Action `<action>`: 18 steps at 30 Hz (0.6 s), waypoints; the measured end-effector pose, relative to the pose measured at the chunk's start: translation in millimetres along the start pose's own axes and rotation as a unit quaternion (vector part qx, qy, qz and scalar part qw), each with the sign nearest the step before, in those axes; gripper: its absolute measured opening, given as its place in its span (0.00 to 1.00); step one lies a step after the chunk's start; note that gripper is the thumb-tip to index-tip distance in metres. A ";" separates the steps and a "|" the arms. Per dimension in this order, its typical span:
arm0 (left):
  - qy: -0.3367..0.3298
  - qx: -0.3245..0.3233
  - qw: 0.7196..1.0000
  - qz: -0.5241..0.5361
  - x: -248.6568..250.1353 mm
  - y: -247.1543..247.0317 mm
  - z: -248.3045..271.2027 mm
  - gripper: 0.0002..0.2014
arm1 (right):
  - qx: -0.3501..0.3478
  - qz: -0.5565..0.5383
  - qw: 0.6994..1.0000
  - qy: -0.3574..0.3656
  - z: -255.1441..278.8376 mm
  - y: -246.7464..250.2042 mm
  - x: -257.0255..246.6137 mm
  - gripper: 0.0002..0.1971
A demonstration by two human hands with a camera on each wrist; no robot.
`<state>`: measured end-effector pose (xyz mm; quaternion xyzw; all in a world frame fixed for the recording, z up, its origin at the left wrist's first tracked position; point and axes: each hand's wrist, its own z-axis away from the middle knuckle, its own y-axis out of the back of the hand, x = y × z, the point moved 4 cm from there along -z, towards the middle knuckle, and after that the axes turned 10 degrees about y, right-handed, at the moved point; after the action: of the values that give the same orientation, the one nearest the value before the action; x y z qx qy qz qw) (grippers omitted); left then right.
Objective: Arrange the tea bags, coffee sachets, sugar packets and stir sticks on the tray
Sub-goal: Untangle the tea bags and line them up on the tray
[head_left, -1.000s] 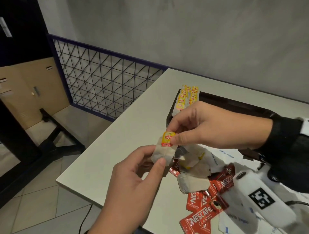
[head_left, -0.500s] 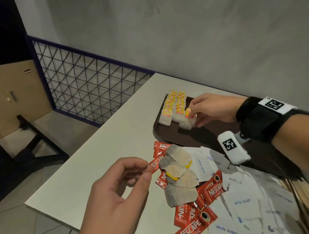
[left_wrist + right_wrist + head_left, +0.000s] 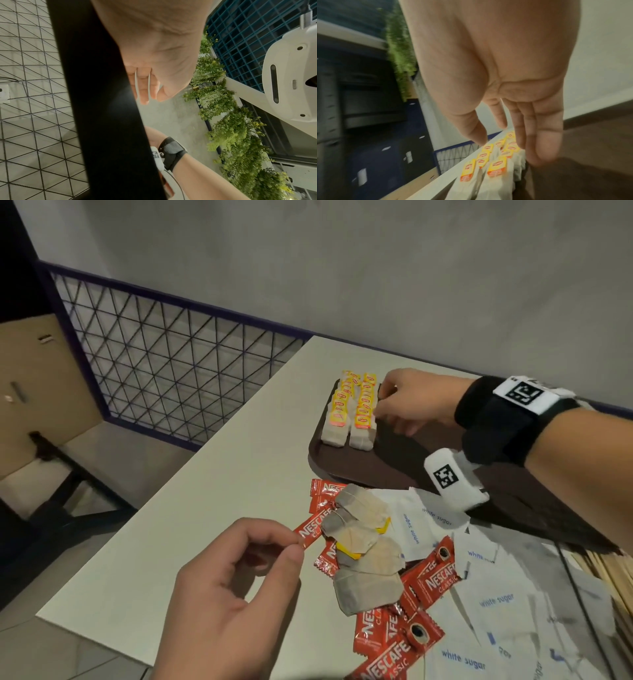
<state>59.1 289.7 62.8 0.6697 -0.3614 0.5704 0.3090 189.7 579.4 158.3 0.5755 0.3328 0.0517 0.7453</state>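
Two rows of tea bags (image 3: 363, 412) with yellow tags lie at the left end of the dark brown tray (image 3: 404, 460). My right hand (image 3: 380, 405) rests against the right row's side with relaxed fingers and holds nothing. In the right wrist view its fingertips (image 3: 537, 159) hang beside the tagged tea bags (image 3: 496, 169). My left hand (image 3: 289, 541) hovers near the front with loosely curled fingers, thumb and forefinger close to the end of a red coffee sachet (image 3: 310, 530); nothing shows between them. Loose tea bags (image 3: 366, 559), more sachets (image 3: 435, 577) and white sugar packets (image 3: 496, 601) lie heaped on the table.
Wooden stir sticks (image 3: 613, 577) lie at the far right edge. The table's left edge (image 3: 171, 484) drops off to the floor, with a wire-mesh railing (image 3: 171, 364) beyond. A grey wall stands behind the tray. A cable (image 3: 575, 583) crosses the sugar packets.
My right hand took the tea bag from my left hand, carried it to the tray, set it at the near end of the right row and let go. The left hand stayed low.
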 end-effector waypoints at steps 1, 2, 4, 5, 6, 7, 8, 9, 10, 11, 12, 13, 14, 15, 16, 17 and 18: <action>0.003 0.002 1.000 0.003 0.5 0.0 0.6 0.14 | 0.011 0.041 0.998 0.043 9.3 2.5 -7.1 0.11; 0.007 0.003 1.000 0.003 1.1 -0.2 1.2 0.13 | 0.009 0.068 0.993 0.092 21.0 2.5 -15.7 0.10; 0.018 0.000 1.000 -0.005 2.6 -0.7 2.6 0.14 | -0.059 0.096 0.978 0.178 51.3 -5.4 -34.2 0.07; 0.023 -0.001 1.000 -0.011 3.6 -0.4 3.1 0.15 | -0.112 0.101 0.967 0.208 68.0 -12.7 -42.2 0.07; 0.027 -0.002 0.999 -0.019 4.2 -0.1 3.5 0.16 | -0.159 0.110 0.954 0.228 83.2 -20.6 -47.2 0.08; 0.029 -0.003 0.999 -0.030 4.3 0.3 3.8 0.15 | -0.190 0.132 0.942 0.245 96.3 -28.1 -50.4 0.09; 0.027 -0.004 0.999 -0.040 3.6 0.5 3.9 0.14 | -0.203 0.164 0.929 0.263 105.8 -35.0 -51.6 0.10; 0.022 -0.007 0.998 -0.053 3.3 0.4 3.8 0.11 | -0.200 0.200 0.917 0.281 112.6 -40.9 -51.4 0.11; 0.012 -0.013 0.997 -0.073 4.3 0.0 3.8 0.08 | -0.190 0.231 0.906 0.299 116.8 -45.6 -49.7 0.12; -0.013 -0.027 0.993 -0.111 7.0 -1.6 4.2 0.07 | -0.179 0.254 0.898 0.311 119.8 -48.9 -47.7 0.12; -0.052 -0.054 0.982 -0.173 11.0 -5.5 5.8 0.07 | -0.170 0.267 0.894 0.318 121.6 -51.1 -45.1 0.13; -0.095 -0.090 0.961 -0.243 13.4 -11.6 8.7 0.09 | -0.163 0.271 0.893 0.320 123.3 -51.8 -42.9 0.14; -0.129 -0.128 0.935 -0.303 13.5 -17.7 12.2 0.11 | -0.157 0.267 0.895 0.322 124.3 -51.8 -41.0 0.14; -0.145 -0.159 0.912 -0.349 11.7 -22.2 15.0 0.13 | -0.152 0.261 0.897 0.324 125.0 -51.5 -40.0 0.14; -0.146 -0.179 0.894 -0.385 9.9 -24.7 16.6 0.14 | -0.148 0.255 0.899 0.325 125.2 -51.6 -39.2 0.13; -0.138 -0.195 0.880 -0.411 8.6 -26.2 17.0 0.16 | -0.146 0.249 0.901 0.324 125.4 -51.9 -38.5 0.12; -0.127 -0.211 0.869 -0.429 8.1 -28.0 17.0 0.18 | -0.144 0.244 0.903 0.324 125.5 -52.7 -37.8 0.11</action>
<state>92.3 289.9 68.1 0.7442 -0.1863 0.2019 0.6088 214.0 441.2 142.3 0.4764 0.3941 0.4628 0.6352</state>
